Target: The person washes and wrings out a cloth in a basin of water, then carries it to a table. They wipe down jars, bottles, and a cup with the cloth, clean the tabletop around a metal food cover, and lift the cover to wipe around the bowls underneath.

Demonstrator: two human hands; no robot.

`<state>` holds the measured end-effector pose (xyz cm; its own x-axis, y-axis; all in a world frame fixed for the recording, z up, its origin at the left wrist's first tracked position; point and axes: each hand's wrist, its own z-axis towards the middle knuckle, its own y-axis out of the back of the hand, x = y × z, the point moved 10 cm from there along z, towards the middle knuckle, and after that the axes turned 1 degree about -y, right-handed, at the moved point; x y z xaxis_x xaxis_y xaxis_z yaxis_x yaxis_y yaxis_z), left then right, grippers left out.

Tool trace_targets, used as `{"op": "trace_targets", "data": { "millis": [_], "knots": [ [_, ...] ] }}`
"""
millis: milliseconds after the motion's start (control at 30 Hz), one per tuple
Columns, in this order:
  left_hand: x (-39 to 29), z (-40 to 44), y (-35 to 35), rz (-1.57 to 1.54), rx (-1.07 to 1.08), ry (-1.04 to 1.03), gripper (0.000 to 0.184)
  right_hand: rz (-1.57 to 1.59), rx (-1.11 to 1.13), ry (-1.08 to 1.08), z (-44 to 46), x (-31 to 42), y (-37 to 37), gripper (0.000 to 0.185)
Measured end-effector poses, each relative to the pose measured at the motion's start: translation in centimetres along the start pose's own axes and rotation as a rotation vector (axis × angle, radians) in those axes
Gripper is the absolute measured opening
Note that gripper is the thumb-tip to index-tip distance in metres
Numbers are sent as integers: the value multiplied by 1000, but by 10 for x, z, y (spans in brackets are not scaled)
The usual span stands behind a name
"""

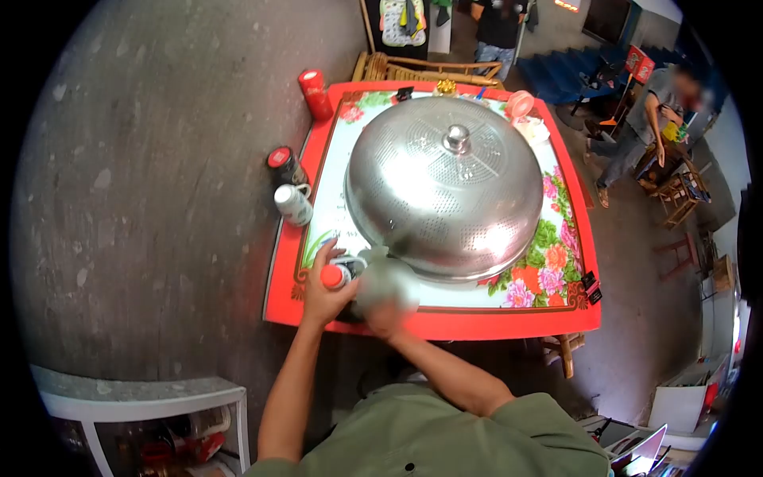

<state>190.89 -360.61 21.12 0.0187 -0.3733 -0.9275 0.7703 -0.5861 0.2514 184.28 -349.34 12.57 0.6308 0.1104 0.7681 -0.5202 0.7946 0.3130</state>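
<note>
My left hand is closed around a small container with an orange-red cap, near the table's front left corner. Part of the container's dark and white body shows past my fingers. Just right of it, my right hand is closed on a pale greenish-white round object, too blurred by motion to name. Both held things are close together, and whether they touch is hard to tell. Beyond my hands, a large perforated metal dome cover with a round knob rests on the table.
The square table has a red border and a floral top. Along its left side stand a white mug, a dark jar with a red lid and a red cylinder. A person stands at right, another behind.
</note>
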Motion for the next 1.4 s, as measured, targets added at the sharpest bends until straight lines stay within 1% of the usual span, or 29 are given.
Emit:
{"op": "trace_targets", "data": {
  "millis": [33,67,100,167,233,300,367,400,467,500,533,567,600,633,700,767,833,867,900,967,1000,1067,1100,1167,1200,1233,1300,1333,1400],
  "knots": [
    [4,0,2,16,-17,-7,56,41,38,-56,-2,-15,-9,41],
    [12,-1,-1,47,40,145,44,80,74,-114,-4,-29,-17,39],
    [10,-1,-2,48,41,135,44,157,77,-169,-2,-35,-18,36],
    [5,-3,9,82,-136,53,33,233,69,-218,-7,-61,-27,34],
    [13,-8,8,43,-139,81,32,78,166,-437,-38,-126,-55,37],
    [16,-6,10,-41,-138,48,33,134,181,-437,-42,-127,-53,43],
    [20,-11,14,-2,-105,51,33,245,195,-459,-49,-135,-58,47],
    [16,-17,18,-24,-121,100,32,243,189,-465,-51,-146,-65,47],
    [24,-22,25,-167,-163,161,27,313,335,-663,-63,-179,-93,49],
    [19,-25,29,-166,-164,165,27,402,387,-792,-65,-180,-93,49],
    [11,-28,34,-220,-176,209,26,605,411,-950,-65,-166,-89,50],
    [6,-31,39,-274,-189,255,26,876,397,-1069,-61,-142,-83,50],
    [1,-32,43,-309,-183,231,24,1179,371,-1145,-57,-110,-78,51],
    [-7,-35,47,-306,-202,247,24,1399,388,-1154,-50,-89,-76,49],
    [-39,-36,58,-321,-251,147,24,1824,397,-1236,-29,-30,-59,45],
    [-50,-42,69,-348,-298,136,23,1881,447,-1240,-17,4,-48,44],
    [-44,-46,81,-354,-337,106,21,1779,458,-1305,-33,-16,-62,45],
    [-39,-53,86,-348,-352,108,21,1638,518,-1323,-46,-25,-66,48],
    [-36,-55,90,-347,-363,100,21,1642,524,-1328,-50,-24,-71,48],
    [-30,-69,91,-321,-362,138,20,1181,440,-1548,-94,-48,-67,52],
    [-27,-76,91,-300,-358,164,20,1178,441,-1568,-106,-54,-72,52],
    [-25,-89,93,-273,-383,220,20,858,501,-1527,-135,-83,-73,50],
    [-22,-99,95,-248,-398,263,20,856,504,-1556,-144,-77,-71,50],
    [-19,-109,97,-232,-398,237,21,345,655,-1311,-120,-79,-49,48],
    [-24,-109,97,-220,-395,197,22,250,684,-952,-96,-74,-49,47],
    [-25,-112,98,-221,-402,206,22,246,693,-957,-102,-81,-47,47],
    [-28,-117,103,-258,-449,245,22,85,780,-746,-96,-82,-49,47],
    [-27,-118,107,-279,-464,241,22,84,791,-745,-98,-84,-48,47],
    [-26,-119,116,-319,-484,210,22,-105,475,-470,-69,-77,-16,45]
  ]
}}
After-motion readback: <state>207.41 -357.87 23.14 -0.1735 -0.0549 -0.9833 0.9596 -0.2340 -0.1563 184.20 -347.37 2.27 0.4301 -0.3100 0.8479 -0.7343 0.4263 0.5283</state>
